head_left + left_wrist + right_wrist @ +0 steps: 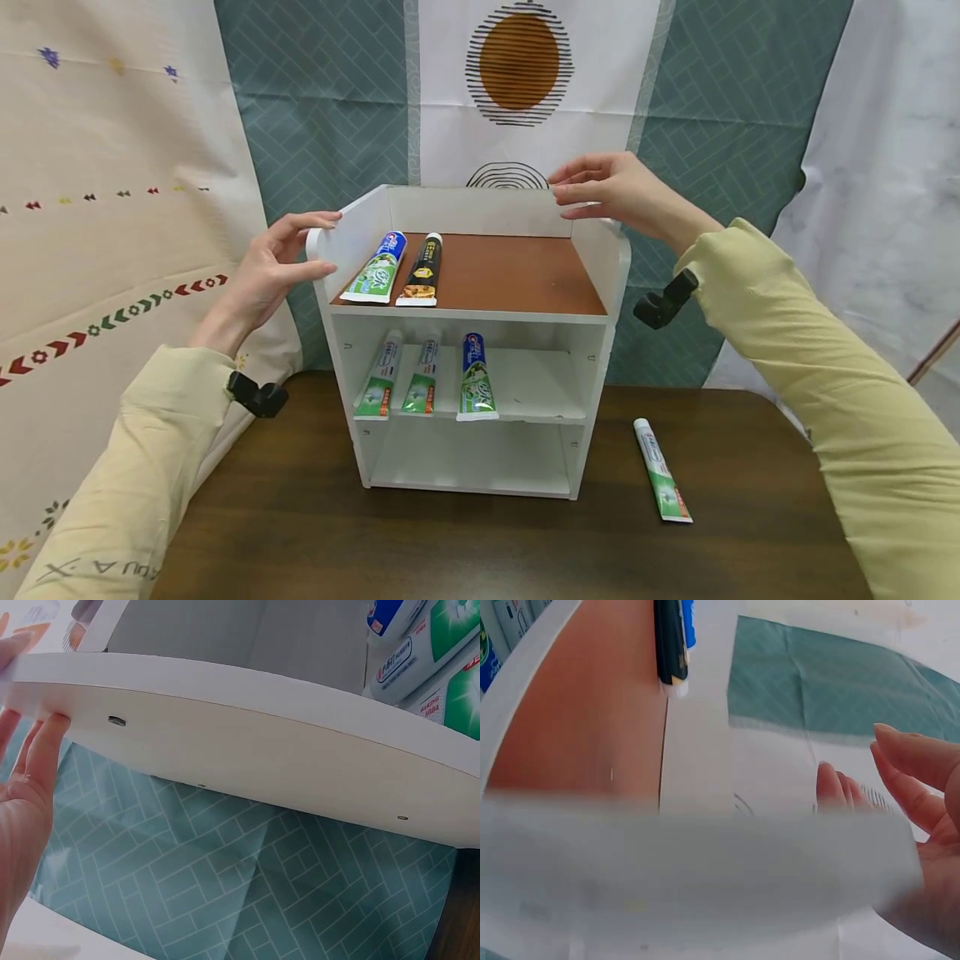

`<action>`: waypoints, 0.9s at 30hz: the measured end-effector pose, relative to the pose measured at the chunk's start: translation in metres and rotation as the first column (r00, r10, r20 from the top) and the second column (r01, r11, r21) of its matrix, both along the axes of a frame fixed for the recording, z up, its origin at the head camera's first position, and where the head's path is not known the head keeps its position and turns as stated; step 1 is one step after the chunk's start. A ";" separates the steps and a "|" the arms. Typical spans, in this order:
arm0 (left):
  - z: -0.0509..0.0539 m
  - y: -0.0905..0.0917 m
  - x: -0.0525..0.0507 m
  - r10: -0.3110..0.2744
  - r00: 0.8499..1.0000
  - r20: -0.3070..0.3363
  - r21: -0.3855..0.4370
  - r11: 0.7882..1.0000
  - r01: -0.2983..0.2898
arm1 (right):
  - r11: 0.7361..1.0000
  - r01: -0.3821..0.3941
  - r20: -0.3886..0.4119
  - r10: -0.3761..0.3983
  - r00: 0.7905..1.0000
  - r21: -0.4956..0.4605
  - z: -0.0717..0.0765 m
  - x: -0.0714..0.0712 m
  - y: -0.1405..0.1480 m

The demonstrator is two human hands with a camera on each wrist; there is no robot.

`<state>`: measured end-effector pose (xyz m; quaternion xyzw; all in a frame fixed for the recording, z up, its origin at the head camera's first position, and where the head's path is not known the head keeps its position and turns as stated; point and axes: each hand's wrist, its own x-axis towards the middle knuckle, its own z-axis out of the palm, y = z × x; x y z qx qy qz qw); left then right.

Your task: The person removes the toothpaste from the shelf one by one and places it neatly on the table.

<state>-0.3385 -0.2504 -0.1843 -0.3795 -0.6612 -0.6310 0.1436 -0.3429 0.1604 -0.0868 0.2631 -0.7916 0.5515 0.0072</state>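
A white three-level shelf [480, 317] with a brown top surface stands on the table. My left hand [262, 267] holds its upper left side panel; in the left wrist view, fingers of that hand [26, 787] lie against the panel's outer face [247, 750] and one reaches over the edge. Raised by the back right corner, my right hand [630, 193] has loosely bent fingers and nothing in them; contact with the shelf cannot be told. A green-and-blue tube [378, 271] and a black tube [423, 273] lie on top, at left. The right wrist view shows the right hand [922, 795] beyond a blurred white panel [690, 877].
On the middle level lie two white-green tubes [379, 379] [423, 379] and a blue-green one [476, 379]. Another white-green tube [662, 475] rests on the dark wooden table [525, 550], right of the shelf. Patterned cloths [322, 108] hang behind.
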 end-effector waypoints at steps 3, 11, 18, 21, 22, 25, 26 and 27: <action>0.000 0.000 0.000 -0.004 1.000 0.001 0.003 1.000 0.004 | 0.999 -0.014 0.006 0.014 1.000 0.037 -0.001 -0.003 -0.016; -0.001 0.000 0.000 -0.010 1.000 0.005 0.003 1.000 0.010 | 0.985 -0.021 0.060 0.011 0.998 0.171 -0.012 -0.012 -0.059; -0.002 0.001 -0.001 -0.005 1.000 0.004 0.003 1.000 0.005 | 0.982 -0.019 0.078 0.004 0.997 0.187 -0.027 -0.018 -0.092; -0.002 0.001 0.000 -0.002 1.000 0.005 0.003 1.000 0.002 | 0.981 -0.030 0.097 0.012 0.995 0.190 -0.034 -0.019 -0.105; -0.001 0.001 0.000 -0.002 1.000 0.006 0.003 1.000 0.002 | 0.980 -0.036 0.100 0.016 0.995 0.196 -0.037 -0.019 -0.109; -0.001 0.000 0.000 0.001 1.000 0.008 0.005 1.000 -0.001 | 0.976 -0.045 0.110 0.022 0.994 0.212 -0.044 -0.019 -0.119; -0.001 0.000 0.000 0.002 1.000 0.009 0.005 1.000 -0.002 | 0.975 -0.044 0.112 0.019 0.994 0.218 -0.046 -0.018 -0.122; -0.001 0.000 0.000 0.003 1.000 0.010 0.005 1.000 -0.003 | 0.974 -0.042 0.114 0.017 0.993 0.222 -0.047 -0.018 -0.124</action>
